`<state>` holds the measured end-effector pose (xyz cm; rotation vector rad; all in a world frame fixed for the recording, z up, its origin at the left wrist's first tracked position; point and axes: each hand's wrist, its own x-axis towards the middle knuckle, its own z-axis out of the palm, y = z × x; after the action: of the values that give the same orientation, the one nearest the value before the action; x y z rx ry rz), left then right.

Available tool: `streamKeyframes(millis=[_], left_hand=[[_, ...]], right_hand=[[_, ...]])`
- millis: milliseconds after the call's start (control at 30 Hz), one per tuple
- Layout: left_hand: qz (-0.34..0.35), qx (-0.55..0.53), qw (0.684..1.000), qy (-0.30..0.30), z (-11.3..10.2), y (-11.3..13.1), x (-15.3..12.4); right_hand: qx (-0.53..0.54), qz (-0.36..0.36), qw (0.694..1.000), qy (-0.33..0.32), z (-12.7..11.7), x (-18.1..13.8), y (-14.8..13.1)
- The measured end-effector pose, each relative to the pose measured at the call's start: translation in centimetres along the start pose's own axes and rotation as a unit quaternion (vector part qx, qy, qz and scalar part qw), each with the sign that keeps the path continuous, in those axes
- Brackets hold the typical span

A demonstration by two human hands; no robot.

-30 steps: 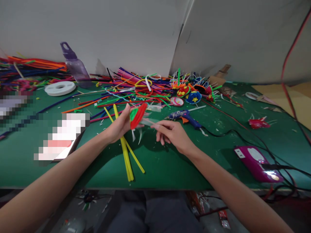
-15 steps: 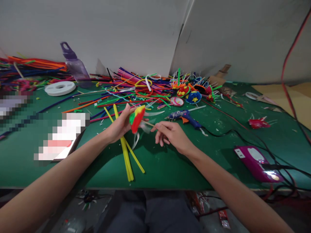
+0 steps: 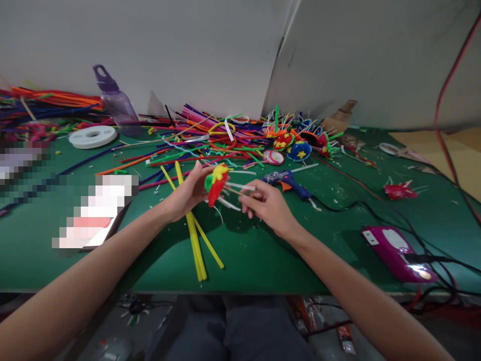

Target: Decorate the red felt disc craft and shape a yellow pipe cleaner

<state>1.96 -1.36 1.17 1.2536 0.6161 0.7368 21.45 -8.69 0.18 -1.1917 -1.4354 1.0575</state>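
Note:
My left hand grips a small red craft piece with yellow and green parts, held a little above the green table. White strips stick out of the piece toward the right. My right hand pinches a thin stick that runs into the craft piece. Beneath my left hand lie long yellow pipe cleaners, pointing toward the table's front edge.
A blue glue gun lies just right of my hands, its black cord trailing right. A heap of coloured pipe cleaners and finished craft pieces fills the back. A purple bottle, white tape reel and magenta device stand around.
The craft piece has been turned in my left hand, so its yellow and green side now shows more. My right hand has shifted slightly up and closer to it.

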Motion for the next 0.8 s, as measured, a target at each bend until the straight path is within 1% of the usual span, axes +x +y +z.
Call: streamKeyframes(millis=[100, 167, 500, 633, 800], left_hand=[[-0.002, -0.003, 1.000, 0.002, 0.13, 0.09, -0.02], [-0.003, -0.001, 1.000, 0.003, 0.24, 0.19, -0.07], [0.007, -0.004, 1.000, -0.011, 0.21, 0.14, -0.06], [0.000, -0.009, 1.000, 0.000, 0.23, 0.17, -0.16], [-0.001, -0.008, 1.000, -0.003, 0.14, 0.06, -0.06]], right_hand=[[-0.002, -0.015, 1.000, 0.009, -0.02, -0.09, 0.00], [-0.003, -0.015, 1.000, 0.003, 0.01, -0.16, -0.08], [-0.012, 0.034, 0.999, -0.006, 0.16, -0.03, -0.20], [-0.023, 0.019, 1.000, 0.004, 0.17, -0.15, -0.14], [0.001, 0.005, 1.000, 0.012, 0.28, -0.25, -0.16]])
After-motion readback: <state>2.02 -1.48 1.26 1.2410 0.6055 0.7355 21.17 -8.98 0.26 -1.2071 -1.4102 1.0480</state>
